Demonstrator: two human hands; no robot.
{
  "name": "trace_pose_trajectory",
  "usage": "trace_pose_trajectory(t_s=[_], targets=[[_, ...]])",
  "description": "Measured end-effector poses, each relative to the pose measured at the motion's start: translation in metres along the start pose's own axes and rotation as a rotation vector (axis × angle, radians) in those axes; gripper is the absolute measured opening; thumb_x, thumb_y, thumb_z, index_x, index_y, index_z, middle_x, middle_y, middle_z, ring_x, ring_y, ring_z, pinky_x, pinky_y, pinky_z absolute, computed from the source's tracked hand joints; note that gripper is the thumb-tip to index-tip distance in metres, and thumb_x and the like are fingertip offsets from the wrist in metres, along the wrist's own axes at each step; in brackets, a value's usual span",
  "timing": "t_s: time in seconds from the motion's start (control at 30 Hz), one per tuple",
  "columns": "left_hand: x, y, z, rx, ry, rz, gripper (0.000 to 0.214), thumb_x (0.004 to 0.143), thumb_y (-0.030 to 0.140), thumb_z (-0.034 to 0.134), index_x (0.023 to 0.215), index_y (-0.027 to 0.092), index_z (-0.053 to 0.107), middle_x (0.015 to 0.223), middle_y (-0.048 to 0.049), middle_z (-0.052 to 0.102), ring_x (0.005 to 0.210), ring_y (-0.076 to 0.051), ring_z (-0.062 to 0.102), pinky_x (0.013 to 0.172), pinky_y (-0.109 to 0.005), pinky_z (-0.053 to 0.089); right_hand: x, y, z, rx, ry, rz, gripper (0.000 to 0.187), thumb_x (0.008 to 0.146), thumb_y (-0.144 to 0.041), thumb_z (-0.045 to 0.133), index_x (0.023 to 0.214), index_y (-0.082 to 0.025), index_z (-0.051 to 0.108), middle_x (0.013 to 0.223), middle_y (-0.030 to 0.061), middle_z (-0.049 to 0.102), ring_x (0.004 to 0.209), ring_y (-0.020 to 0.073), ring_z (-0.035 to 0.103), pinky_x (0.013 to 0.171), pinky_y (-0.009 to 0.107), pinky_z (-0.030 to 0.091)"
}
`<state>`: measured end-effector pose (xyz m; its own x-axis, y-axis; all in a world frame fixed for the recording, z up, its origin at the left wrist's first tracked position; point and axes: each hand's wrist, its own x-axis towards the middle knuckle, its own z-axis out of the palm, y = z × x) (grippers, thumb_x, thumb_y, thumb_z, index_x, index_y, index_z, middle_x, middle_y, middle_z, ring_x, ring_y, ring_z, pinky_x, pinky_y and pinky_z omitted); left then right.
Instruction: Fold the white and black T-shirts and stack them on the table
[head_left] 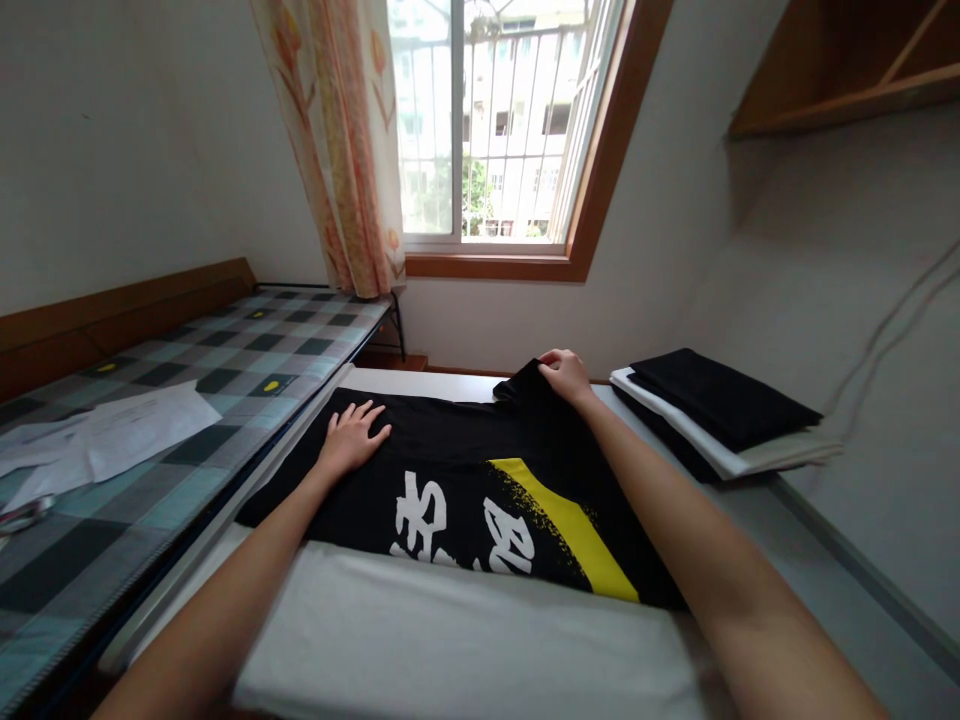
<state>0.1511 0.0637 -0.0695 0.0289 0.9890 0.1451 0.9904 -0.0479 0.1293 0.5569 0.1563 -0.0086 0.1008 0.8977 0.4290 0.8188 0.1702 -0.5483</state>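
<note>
A black T-shirt (450, 430) with white lettering and a yellow stripe lies spread sideways over the white table (457, 385). My left hand (352, 437) rests flat on its left part, fingers spread. At the far right side, my right hand (564, 374) pinches a sleeve of the shirt and holds it slightly raised. Along the near edge, a pale cloth or board (450, 630) covers the shirt's lower part or lies against it; I cannot tell which.
Folded black and white clothes (720, 400) are stacked at the table's right. On the left stands a bed with a checked mattress (300, 345), papers (142, 430) on it. A window (510, 130) and a curtain (345, 150) are behind. A wooden shelf (840, 110) hangs upper right.
</note>
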Motion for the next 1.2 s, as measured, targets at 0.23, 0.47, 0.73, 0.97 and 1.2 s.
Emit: trace_pose_trajectory(t_s=[0.23,0.47,0.73,0.97,1.2], targets=[[0.0,0.0,-0.002,0.009,-0.018,0.006,0.059,0.092,0.055,0.036,0.143,0.027,0.044,0.154,-0.0059,0.036,0.141,-0.033,0.029,0.113,-0.055,0.022,-0.074,-0.013,-0.065,0.198,-0.411,-0.139,0.021,0.077,-0.032,0.062,0.09,-0.018,0.072,0.083,0.0039,0.07,0.071,0.0161,0.06,0.068,0.027,0.047],[-0.003,-0.002,-0.004,-0.028,0.06,0.033,0.054,0.095,0.053,0.031,0.135,0.024,0.054,0.151,-0.0089,0.039,0.14,-0.032,0.03,0.112,-0.052,0.025,-0.126,0.006,-0.07,0.206,-0.83,-0.142,0.022,0.074,-0.036,0.068,0.085,-0.018,0.073,0.081,0.0049,0.071,0.072,0.0158,0.059,0.065,0.026,0.045],[0.0,0.034,-0.017,-0.141,0.131,0.146,0.04,0.093,0.043,0.042,0.117,0.019,0.064,0.102,-0.0084,0.068,0.094,-0.023,0.062,0.085,-0.034,0.046,-0.127,0.029,-0.069,0.016,-0.477,0.107,0.022,0.082,-0.036,0.063,0.089,-0.016,0.065,0.075,0.0051,0.065,0.067,0.0161,0.058,0.057,0.025,0.04],[0.042,0.143,-0.009,-0.603,-0.189,0.231,0.035,0.088,0.037,0.051,0.109,0.014,0.067,0.079,-0.0069,0.071,0.073,-0.018,0.066,0.072,-0.027,0.049,-0.141,0.017,-0.053,0.123,-0.679,-0.14,0.023,0.072,-0.037,0.073,0.086,-0.019,0.066,0.066,-0.004,0.053,0.06,0.0117,0.048,0.054,0.023,0.035],[0.058,0.206,0.009,-0.635,-0.148,0.191,0.027,0.086,0.029,0.058,0.105,0.015,0.071,0.112,-0.0142,0.07,0.105,-0.025,0.062,0.092,-0.031,0.044,-0.142,0.017,-0.056,0.148,-0.707,-0.206,0.018,0.072,-0.03,0.073,0.085,-0.019,0.07,0.07,-0.0022,0.055,0.064,0.0121,0.05,0.057,0.023,0.038]])
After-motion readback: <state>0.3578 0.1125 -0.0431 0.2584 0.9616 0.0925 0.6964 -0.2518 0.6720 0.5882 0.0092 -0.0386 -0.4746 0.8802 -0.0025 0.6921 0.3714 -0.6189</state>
